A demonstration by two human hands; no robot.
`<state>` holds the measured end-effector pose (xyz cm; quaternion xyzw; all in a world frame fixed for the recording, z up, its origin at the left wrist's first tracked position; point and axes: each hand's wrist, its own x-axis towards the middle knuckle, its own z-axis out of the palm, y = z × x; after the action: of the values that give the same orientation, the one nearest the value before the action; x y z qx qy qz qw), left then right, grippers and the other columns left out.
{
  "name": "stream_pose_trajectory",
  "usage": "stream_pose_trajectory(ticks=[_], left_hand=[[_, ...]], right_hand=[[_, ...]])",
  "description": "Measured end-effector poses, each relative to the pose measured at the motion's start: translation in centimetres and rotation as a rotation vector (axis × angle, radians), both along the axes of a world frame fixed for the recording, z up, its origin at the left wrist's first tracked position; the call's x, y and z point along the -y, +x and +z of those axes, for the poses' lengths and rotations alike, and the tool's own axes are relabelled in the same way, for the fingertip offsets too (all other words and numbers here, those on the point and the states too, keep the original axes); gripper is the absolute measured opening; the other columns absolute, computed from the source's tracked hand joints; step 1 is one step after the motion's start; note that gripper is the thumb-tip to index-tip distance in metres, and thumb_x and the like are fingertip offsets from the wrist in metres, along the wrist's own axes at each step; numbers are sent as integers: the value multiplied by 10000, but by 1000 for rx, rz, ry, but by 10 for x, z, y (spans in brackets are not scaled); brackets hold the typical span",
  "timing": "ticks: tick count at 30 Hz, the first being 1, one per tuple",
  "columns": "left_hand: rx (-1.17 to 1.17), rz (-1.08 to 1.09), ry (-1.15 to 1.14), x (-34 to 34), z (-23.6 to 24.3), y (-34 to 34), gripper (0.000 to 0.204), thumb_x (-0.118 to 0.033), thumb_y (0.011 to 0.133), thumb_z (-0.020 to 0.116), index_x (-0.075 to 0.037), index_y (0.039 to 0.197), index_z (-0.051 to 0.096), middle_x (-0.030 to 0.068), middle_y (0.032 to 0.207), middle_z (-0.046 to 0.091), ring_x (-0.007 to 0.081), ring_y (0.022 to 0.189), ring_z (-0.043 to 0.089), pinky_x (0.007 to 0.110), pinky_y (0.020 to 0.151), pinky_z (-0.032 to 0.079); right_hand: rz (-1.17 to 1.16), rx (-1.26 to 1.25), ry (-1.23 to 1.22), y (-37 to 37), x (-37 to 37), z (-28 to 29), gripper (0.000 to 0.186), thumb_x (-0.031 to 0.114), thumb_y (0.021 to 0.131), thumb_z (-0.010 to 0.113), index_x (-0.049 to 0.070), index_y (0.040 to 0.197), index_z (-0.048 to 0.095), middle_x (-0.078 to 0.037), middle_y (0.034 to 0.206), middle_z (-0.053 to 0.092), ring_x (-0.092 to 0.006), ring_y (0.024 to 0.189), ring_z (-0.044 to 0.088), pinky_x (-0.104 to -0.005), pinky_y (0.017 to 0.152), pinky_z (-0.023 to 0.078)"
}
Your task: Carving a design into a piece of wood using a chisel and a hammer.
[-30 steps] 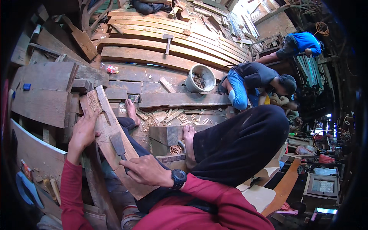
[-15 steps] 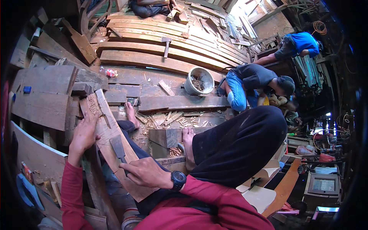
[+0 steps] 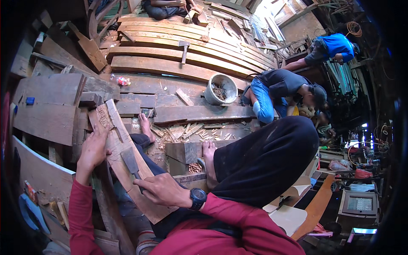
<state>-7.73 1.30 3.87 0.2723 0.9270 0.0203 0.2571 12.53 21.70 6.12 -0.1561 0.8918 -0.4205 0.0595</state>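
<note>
A long wooden board [image 3: 142, 205] slants across my lap, with rough cut recesses near its far end. My left hand [image 3: 93, 148] lies along the board's left edge, fingers stretched toward the cut end and thumb against the wood, holding it. In my right hand [image 3: 163, 190] is a wide-bladed chisel [image 3: 128, 158], its dark flat blade lying over the board's face and pointing toward the cut end. My fingers are closed around the handle, which is mostly hidden. Pencil-like lines show on the wood beside the blade.
Wood chips [image 3: 187, 131] litter the floor by my feet, near a thick block [image 3: 180, 153]. Beyond stand a grey bucket [image 3: 221, 89] and long planks [image 3: 170, 63] with a hammer-like tool [image 3: 184, 51] on them. A person in jeans [image 3: 282, 87] crouches at right; others work farther off.
The chisel blade has shifted slightly up the board, toward the cut end. My left hand and the board stay put. The crouching person's head and the blue-shirted person's arm have moved.
</note>
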Motion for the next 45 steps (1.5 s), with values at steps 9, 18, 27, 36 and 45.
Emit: stream_pose_trajectory(ticks=[9, 18, 27, 36, 45], left_hand=[[-19, -16, 33, 4, -3, 2, 1020, -213, 705, 848, -139, 1541, 268, 374, 1479, 317, 475, 1273, 488, 443, 1055, 438], [-2, -1, 26, -3, 6, 2, 1012, -201, 705, 849, -137, 1536, 276, 374, 1474, 327, 472, 1280, 482, 445, 1057, 436], [-2, -7, 9, -1, 0, 1, 1016, -200, 714, 844, -143, 1543, 260, 371, 1481, 319, 466, 1300, 468, 436, 1068, 430], [18, 2, -13, -4, 2, -1, 1036, -221, 705, 851, -155, 1546, 251, 373, 1486, 307, 473, 1297, 469, 444, 1061, 437], [-31, -23, 18, 4, -7, -2, 1018, -197, 716, 840, -153, 1546, 252, 373, 1480, 315, 473, 1252, 506, 449, 1039, 450]], right_hand=[[-19, -31, -30, 0, 3, 4, 385, 105, 798, 637, 51, 1179, 613, -111, 784, 635, -316, 683, 646, -428, 588, 501], [-7, -46, -10, 0, 0, -2, 387, 101, 798, 634, 47, 1181, 609, -113, 784, 632, -305, 669, 644, -424, 572, 495], [5, -8, -3, -1, 0, -3, 410, 98, 788, 634, 43, 1193, 605, -114, 807, 641, -308, 707, 655, -421, 588, 507], [-15, 9, 17, 1, 1, -11, 399, 104, 798, 629, 44, 1192, 604, -115, 807, 643, -309, 714, 653, -419, 598, 502], [6, 32, -5, -1, 0, -4, 369, 139, 815, 624, 42, 1171, 614, -117, 796, 643, -323, 712, 649, -440, 608, 494]])
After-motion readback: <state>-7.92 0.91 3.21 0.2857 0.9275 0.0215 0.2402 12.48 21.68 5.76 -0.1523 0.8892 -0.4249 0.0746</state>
